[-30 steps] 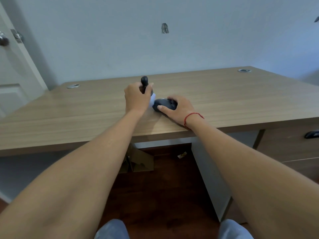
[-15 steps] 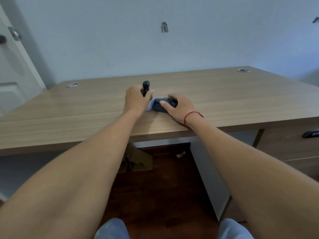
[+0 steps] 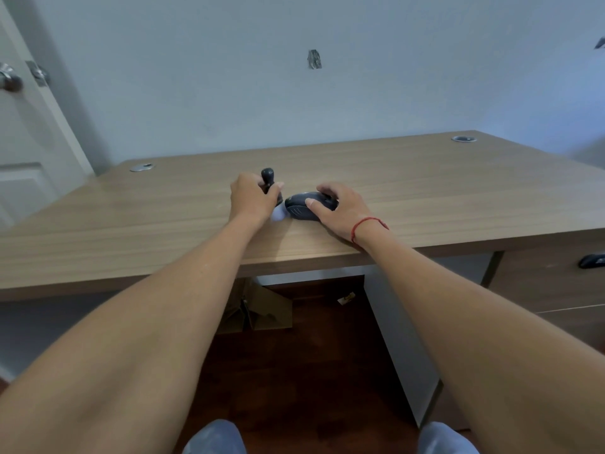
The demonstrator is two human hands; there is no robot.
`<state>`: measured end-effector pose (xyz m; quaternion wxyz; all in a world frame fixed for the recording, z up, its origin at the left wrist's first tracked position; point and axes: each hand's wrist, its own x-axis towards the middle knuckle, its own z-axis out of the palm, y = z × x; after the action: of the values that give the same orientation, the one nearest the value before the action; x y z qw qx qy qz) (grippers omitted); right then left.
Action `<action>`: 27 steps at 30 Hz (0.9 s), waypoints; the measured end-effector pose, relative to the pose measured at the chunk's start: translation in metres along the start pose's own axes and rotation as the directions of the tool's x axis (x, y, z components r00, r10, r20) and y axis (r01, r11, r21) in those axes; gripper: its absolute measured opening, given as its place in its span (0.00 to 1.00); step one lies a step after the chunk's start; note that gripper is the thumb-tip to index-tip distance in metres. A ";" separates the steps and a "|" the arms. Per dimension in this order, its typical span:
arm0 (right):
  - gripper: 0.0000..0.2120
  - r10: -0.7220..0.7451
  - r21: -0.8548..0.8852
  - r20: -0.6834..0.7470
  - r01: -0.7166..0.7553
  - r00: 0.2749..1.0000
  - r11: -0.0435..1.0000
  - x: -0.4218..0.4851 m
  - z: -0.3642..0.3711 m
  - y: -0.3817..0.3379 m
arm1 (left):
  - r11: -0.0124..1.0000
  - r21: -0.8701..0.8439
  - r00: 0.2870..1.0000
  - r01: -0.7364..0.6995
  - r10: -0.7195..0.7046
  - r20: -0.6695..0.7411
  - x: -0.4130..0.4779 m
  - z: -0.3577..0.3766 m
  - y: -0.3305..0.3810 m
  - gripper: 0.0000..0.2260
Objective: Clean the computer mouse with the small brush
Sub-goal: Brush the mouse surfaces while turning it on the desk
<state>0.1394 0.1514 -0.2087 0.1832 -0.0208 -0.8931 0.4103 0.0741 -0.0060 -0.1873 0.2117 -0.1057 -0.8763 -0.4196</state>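
A dark grey computer mouse lies on the wooden desk near its front edge. My right hand rests over the mouse's right side, thumb and fingers gripping it. My left hand is closed around the small brush, whose black handle sticks up above the fist. The brush's pale bristles touch the left end of the mouse, low by the desk surface.
Two round cable grommets sit at the desk's back corners. A drawer unit with a dark handle is at the right. A cardboard box lies on the floor under the desk. A door stands at the left.
The brush bristles have slid from the mouse's top left down to its left end, toward me. My right hand shifted slightly right, uncovering more of the mouse.
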 end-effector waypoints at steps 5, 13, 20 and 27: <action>0.24 0.025 0.086 0.003 -0.025 1.000 0.996 0.000 -0.001 0.000 | 0.978 -0.207 0.996 -0.030 0.012 -0.085 0.000 0.000 0.019 0.15; 0.25 0.026 0.110 0.004 -0.026 1.000 0.994 -0.002 -0.001 0.000 | 0.996 0.052 0.997 -0.070 0.069 0.020 0.003 0.004 -0.001 0.19; 0.25 0.045 0.103 0.008 -0.046 0.999 0.994 -0.002 -0.002 0.000 | 0.983 -0.024 0.983 -0.181 0.180 -0.030 0.007 0.003 0.021 0.20; 0.25 0.049 0.120 -0.010 -0.047 0.999 0.992 -0.001 -0.001 0.001 | 0.995 0.001 0.995 -0.096 0.096 -0.002 0.009 0.008 0.014 0.24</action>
<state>0.1405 0.1524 -0.2090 0.1799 -0.0339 -0.8649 0.4674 0.0692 0.0092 -0.1783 0.2325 -0.1474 -0.8701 -0.4088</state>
